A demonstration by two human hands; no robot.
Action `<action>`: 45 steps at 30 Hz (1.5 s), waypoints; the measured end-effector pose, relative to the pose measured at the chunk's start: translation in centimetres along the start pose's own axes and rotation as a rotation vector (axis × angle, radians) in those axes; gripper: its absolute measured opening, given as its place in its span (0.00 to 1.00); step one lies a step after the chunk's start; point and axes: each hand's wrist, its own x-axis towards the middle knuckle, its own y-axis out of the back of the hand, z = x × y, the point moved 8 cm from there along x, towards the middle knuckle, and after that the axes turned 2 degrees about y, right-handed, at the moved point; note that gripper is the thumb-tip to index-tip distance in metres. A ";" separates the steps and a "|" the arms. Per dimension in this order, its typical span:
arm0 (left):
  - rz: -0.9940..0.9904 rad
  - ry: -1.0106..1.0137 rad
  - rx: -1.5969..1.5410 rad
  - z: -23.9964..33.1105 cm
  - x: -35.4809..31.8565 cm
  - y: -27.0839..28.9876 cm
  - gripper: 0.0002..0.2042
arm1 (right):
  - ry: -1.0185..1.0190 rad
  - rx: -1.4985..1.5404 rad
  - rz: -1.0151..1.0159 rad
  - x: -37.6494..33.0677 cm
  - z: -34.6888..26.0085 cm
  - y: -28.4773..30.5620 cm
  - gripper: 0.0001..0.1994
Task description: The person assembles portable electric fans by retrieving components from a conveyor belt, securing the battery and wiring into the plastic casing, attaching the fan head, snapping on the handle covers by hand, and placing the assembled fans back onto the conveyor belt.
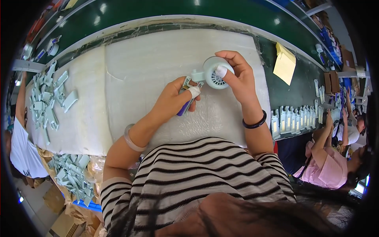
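Above the middle of the padded work surface, my right hand (242,79) grips the round pale-green head of a small handheld fan (216,79), its thumb on the slotted grille. My left hand (171,96) is closed around the fan's narrow handle part (184,107), where a purple piece and some metal show between the fingers. A short neck (196,76) joins the fan head toward the handle; my fingers partly hide how they meet. White wrapping covers both thumbs.
Loose pale-green plastic parts (47,96) are heaped at the left, with more in a box (75,173) below. Yellow paper (284,63) lies at the right. Several handle pieces (294,119) stand in a row near co-workers (327,162). Another person (27,146) is at far left.
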 end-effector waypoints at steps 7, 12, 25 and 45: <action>0.064 -0.030 0.033 0.4 -0.3 0.3 0.08 | -0.009 0.000 -0.039 -0.1 0.0 -0.5 0.19; 0.082 -0.032 0.048 0.4 -0.3 0.4 0.08 | 0.027 -0.067 -0.061 -0.2 -0.2 -0.4 0.20; 0.113 -0.053 0.130 0.9 0.0 1.0 0.05 | 0.133 -0.187 -0.100 -0.2 -1.0 -0.3 0.23; -0.065 0.161 -0.251 -0.7 -0.2 -0.5 0.07 | 0.069 -0.049 -0.232 0.4 -0.6 0.6 0.23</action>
